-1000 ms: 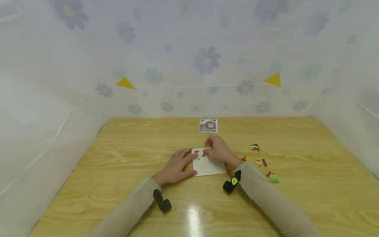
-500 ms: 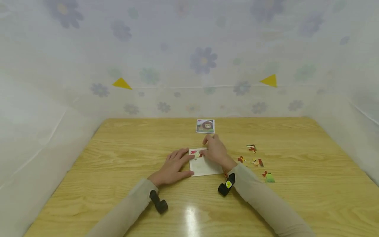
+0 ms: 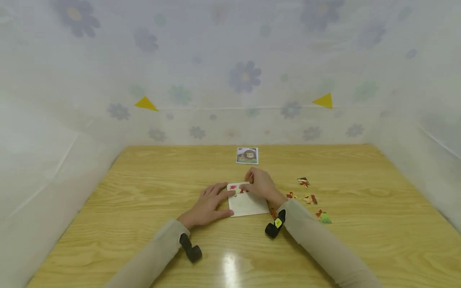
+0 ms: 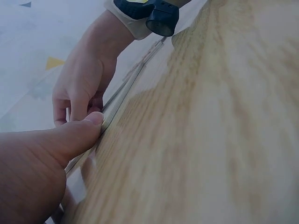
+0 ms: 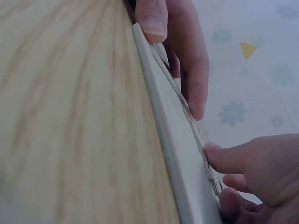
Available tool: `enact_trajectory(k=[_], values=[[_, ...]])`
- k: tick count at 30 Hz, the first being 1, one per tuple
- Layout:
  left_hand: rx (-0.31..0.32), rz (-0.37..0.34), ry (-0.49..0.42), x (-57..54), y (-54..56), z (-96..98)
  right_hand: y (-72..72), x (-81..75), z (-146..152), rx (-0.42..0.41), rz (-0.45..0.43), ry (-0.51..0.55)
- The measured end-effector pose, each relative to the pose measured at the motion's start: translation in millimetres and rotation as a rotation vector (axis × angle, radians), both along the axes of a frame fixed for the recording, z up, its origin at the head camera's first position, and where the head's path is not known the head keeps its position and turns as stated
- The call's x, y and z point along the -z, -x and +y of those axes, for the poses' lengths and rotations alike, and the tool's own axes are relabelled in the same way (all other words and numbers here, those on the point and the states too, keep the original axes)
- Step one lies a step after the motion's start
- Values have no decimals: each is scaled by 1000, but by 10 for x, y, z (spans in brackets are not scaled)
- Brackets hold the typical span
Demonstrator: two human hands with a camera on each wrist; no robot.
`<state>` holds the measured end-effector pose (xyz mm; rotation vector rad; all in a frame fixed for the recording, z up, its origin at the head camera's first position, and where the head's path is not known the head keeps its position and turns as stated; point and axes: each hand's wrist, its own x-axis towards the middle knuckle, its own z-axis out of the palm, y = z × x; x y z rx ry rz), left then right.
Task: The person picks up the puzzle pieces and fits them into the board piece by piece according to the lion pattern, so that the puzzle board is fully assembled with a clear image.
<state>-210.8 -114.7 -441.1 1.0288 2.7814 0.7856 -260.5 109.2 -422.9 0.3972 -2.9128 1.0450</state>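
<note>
A white puzzle board (image 3: 248, 206) lies on the table, with joined puzzle pieces (image 3: 234, 187) along its far side, one with a pink shape. My left hand (image 3: 207, 204) rests at the board's left edge, fingers spread and fairly straight. Its thumb (image 5: 153, 23) touches a corner in the right wrist view. At the far side, my right hand (image 3: 264, 187) has its thumb against the row of pieces and its fingers curled past the edge, pinching a puzzle piece mostly hidden under the hand. The thumb and curled fingertips of the right hand (image 5: 275, 172) meet the row's end.
Several loose puzzle pieces (image 3: 310, 199) lie right of the board, one partly hidden by the right wrist. Behind the board, near the table's far edge, lies a lion picture card (image 3: 247, 156). A flowered white curtain (image 3: 216, 80) with yellow triangles encloses the table (image 3: 158, 168).
The head view has shifted slightly, so everything sits a little further left in it. Both hands keep nearly the same places on the board; no loose piece has moved on the table.
</note>
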Motion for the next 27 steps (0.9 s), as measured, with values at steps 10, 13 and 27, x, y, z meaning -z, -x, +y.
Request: enact_trajectory(k=[10,13,27], values=[[0,-3,3,13,22,42,-88,-105,498,-81,58,71],[-2,-6,-2,9,34,51,-119,-156,776,-46,43,56],[6,7,-29,25,75,100,-265,-301,1650,54,-100,-33]])
